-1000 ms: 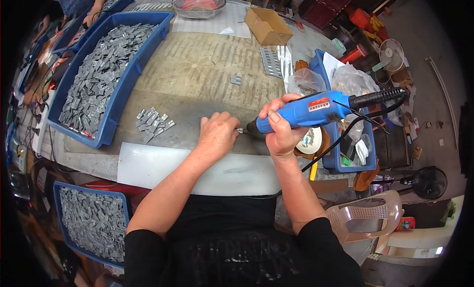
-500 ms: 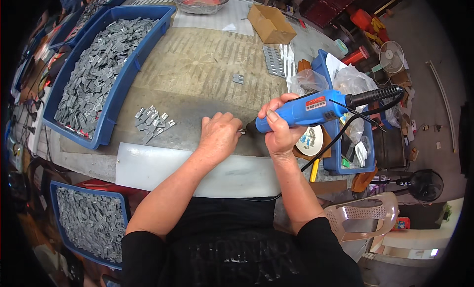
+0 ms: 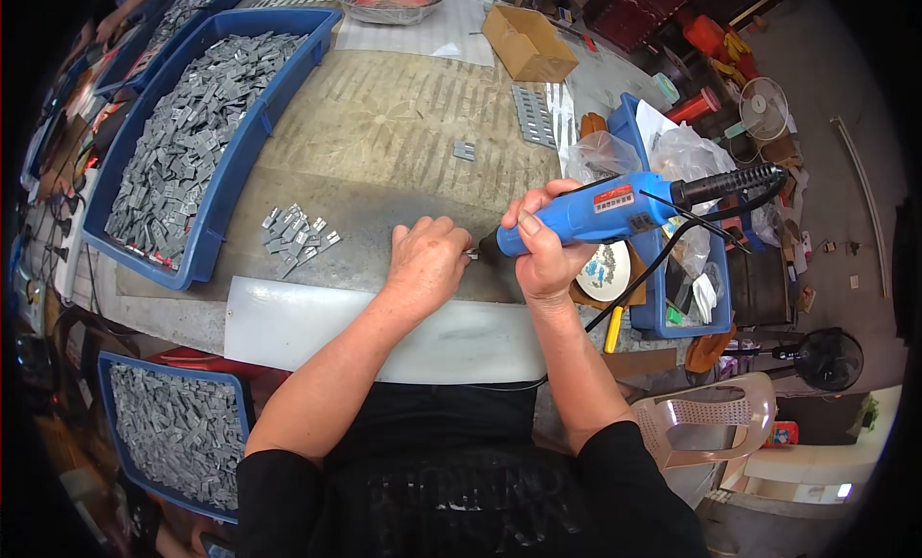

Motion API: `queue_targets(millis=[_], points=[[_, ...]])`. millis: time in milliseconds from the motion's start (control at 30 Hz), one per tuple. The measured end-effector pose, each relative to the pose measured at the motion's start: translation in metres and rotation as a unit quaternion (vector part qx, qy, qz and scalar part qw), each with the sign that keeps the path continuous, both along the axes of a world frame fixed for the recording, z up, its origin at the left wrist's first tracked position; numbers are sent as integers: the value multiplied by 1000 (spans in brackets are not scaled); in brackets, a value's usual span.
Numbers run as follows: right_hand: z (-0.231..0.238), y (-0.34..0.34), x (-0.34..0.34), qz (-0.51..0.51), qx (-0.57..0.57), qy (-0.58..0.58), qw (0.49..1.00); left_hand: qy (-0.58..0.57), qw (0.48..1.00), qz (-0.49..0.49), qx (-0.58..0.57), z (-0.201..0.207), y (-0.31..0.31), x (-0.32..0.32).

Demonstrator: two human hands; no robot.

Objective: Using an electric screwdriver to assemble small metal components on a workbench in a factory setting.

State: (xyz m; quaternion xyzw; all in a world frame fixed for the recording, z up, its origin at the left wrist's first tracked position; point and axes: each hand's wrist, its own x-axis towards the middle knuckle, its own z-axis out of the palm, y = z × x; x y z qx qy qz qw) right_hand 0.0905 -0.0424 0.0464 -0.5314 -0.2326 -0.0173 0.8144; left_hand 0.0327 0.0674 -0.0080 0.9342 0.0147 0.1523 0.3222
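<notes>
My right hand (image 3: 549,246) is wrapped round a blue electric screwdriver (image 3: 600,212), held almost level with its tip toward my left hand. A black cable runs from its rear end. My left hand (image 3: 429,257) pinches a small grey metal part (image 3: 472,254), mostly hidden by the fingers, right at the screwdriver's tip; whether tip and part touch, I cannot tell. To the left of that hand, a loose pile of small grey metal parts (image 3: 298,239) lies on the table. Two or so similar pieces (image 3: 464,151) lie farther back.
A long blue bin (image 3: 206,255) heaped with grey parts stands left, another blue bin (image 3: 240,404) below it. At right are a white dish (image 3: 622,281) of small screws, a yellow-handled tool (image 3: 613,329) and a blue bin (image 3: 658,318) with plastic bags. A cardboard box (image 3: 528,49) sits farther back.
Both my hands and the screwdriver stay practically in place. At the far upper left, another person's arm has shifted.
</notes>
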Motion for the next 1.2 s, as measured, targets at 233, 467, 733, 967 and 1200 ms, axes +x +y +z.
queue_targets(millis=[233, 467, 733, 967, 1200], points=[[0, -1, 1, 3, -5, 13, 1000, 1, 1000, 3, -2, 1, 0, 1], [-10, 8, 2, -26, -64, -36, 997, 8, 1000, 7, -5, 0, -1, 1], [-13, 17, 5, -30, -109, -50, 992, 26, 1000, 8, 11, 3, -2, 1], [-8, 15, 9, -11, -91, -16, 996, 12, 1000, 8, 13, 3, -4, 1], [-3, 0, -9, -34, -17, -12, 999, -12, 1000, 11, 27, -5, -2, 0]])
